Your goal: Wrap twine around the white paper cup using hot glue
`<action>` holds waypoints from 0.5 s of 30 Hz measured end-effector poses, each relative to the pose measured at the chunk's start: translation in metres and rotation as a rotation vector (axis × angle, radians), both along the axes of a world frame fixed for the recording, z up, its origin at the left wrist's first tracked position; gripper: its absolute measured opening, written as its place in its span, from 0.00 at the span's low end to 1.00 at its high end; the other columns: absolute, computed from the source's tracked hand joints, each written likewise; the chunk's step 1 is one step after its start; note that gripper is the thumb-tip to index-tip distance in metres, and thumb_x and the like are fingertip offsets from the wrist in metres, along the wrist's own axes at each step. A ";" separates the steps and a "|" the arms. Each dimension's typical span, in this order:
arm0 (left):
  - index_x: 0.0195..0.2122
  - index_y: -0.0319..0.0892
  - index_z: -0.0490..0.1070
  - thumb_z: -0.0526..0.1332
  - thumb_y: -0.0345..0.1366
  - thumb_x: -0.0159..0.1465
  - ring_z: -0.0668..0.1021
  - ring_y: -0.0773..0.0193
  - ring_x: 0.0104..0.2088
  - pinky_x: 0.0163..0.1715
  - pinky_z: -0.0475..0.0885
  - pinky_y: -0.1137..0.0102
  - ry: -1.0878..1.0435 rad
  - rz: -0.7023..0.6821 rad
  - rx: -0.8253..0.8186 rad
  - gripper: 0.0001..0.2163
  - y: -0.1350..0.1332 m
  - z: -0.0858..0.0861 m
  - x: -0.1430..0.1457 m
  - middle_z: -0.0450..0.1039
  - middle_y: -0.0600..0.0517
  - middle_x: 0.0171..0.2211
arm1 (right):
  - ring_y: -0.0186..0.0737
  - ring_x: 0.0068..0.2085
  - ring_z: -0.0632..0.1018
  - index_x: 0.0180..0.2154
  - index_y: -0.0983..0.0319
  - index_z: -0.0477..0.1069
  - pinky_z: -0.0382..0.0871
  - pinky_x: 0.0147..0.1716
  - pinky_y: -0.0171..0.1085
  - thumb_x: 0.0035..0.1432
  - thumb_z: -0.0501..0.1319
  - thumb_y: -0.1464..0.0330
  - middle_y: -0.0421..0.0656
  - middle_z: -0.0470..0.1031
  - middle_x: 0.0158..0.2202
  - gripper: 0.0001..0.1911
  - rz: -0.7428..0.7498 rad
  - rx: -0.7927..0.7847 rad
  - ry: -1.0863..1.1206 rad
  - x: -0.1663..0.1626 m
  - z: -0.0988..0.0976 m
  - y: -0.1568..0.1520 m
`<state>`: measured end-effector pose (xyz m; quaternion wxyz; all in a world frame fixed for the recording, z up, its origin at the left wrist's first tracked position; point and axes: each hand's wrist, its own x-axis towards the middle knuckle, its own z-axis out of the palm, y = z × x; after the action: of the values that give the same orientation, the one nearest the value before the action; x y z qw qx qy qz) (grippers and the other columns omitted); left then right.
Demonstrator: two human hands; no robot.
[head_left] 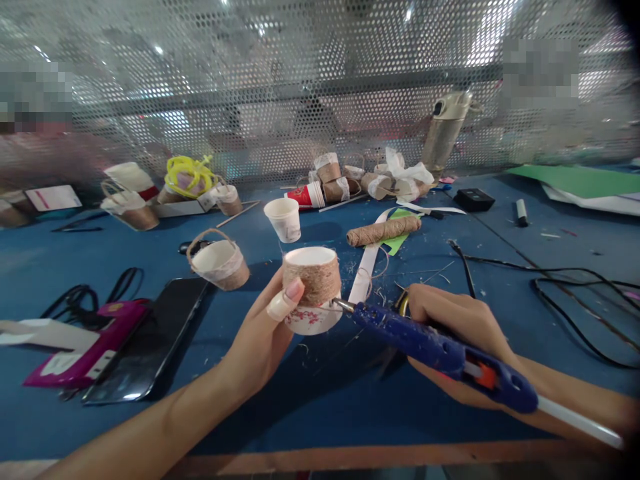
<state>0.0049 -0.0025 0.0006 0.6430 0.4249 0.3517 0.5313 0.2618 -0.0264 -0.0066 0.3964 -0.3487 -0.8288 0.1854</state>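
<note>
My left hand (263,333) grips a paper cup (313,288) held upside down above the blue table; brown twine is wound round its upper part and the lower white part shows red print. My right hand (463,330) is closed round a blue hot glue gun (440,350), a white glue stick poking out of its back end. The metal nozzle touches the cup's side just under the twine. A thin strand of twine runs from the cup to the right.
On the blue table (320,407): a twine-wrapped cup with a handle (220,263), a plain white cup (283,219), a twine spool (384,231), a phone (150,337), a pink case (85,350), black cables (565,283), finished cups along the perforated metal wall (300,87).
</note>
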 end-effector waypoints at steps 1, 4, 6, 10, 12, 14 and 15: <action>0.55 0.46 0.79 0.69 0.50 0.64 0.78 0.48 0.57 0.58 0.74 0.57 -0.003 -0.015 0.006 0.21 0.000 -0.001 0.000 0.81 0.47 0.52 | 0.33 0.27 0.58 0.32 0.56 0.51 0.53 0.28 0.36 0.44 0.59 0.79 0.34 0.57 0.28 0.20 0.009 0.004 -0.004 0.000 0.001 0.000; 0.55 0.45 0.78 0.69 0.49 0.65 0.76 0.46 0.61 0.62 0.70 0.55 -0.029 -0.051 0.020 0.21 0.002 -0.003 -0.001 0.80 0.46 0.53 | 0.34 0.28 0.58 0.33 0.56 0.50 0.52 0.28 0.37 0.42 0.59 0.77 0.35 0.55 0.28 0.20 0.018 0.003 -0.016 0.000 0.002 -0.001; 0.54 0.44 0.78 0.68 0.48 0.65 0.75 0.46 0.62 0.63 0.69 0.55 -0.050 -0.062 0.023 0.19 0.003 -0.003 -0.001 0.80 0.46 0.53 | 0.34 0.28 0.58 0.33 0.56 0.50 0.53 0.28 0.36 0.42 0.59 0.77 0.34 0.56 0.28 0.20 0.025 -0.005 -0.014 0.000 0.002 -0.001; 0.54 0.47 0.79 0.67 0.45 0.66 0.75 0.47 0.62 0.62 0.70 0.55 -0.075 -0.040 0.009 0.17 0.004 0.000 -0.001 0.81 0.48 0.52 | 0.32 0.27 0.59 0.32 0.56 0.51 0.54 0.27 0.35 0.45 0.61 0.79 0.33 0.58 0.28 0.20 0.001 -0.012 0.003 0.000 0.001 0.001; 0.53 0.48 0.79 0.66 0.44 0.66 0.76 0.47 0.61 0.61 0.72 0.55 -0.086 -0.015 -0.006 0.16 0.004 0.002 -0.001 0.82 0.49 0.50 | 0.32 0.27 0.59 0.32 0.56 0.52 0.54 0.27 0.35 0.47 0.62 0.79 0.33 0.58 0.27 0.20 -0.026 -0.012 0.007 -0.001 0.000 0.001; 0.52 0.48 0.80 0.66 0.44 0.66 0.77 0.47 0.59 0.59 0.74 0.55 -0.096 0.015 -0.015 0.14 0.003 0.003 0.000 0.82 0.49 0.48 | 0.33 0.26 0.60 0.32 0.56 0.53 0.55 0.26 0.35 0.49 0.62 0.78 0.34 0.59 0.27 0.18 -0.047 -0.006 0.012 -0.001 0.000 0.001; 0.51 0.47 0.80 0.66 0.43 0.66 0.78 0.46 0.58 0.58 0.74 0.55 -0.102 0.023 -0.016 0.14 0.003 0.004 0.000 0.83 0.49 0.47 | 0.33 0.26 0.60 0.31 0.56 0.53 0.55 0.26 0.35 0.51 0.62 0.78 0.34 0.60 0.27 0.18 -0.055 -0.007 0.015 -0.001 0.000 0.001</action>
<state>0.0048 0.0002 0.0046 0.6573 0.3883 0.3275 0.5567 0.2604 -0.0252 -0.0064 0.4065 -0.3713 -0.8152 0.1798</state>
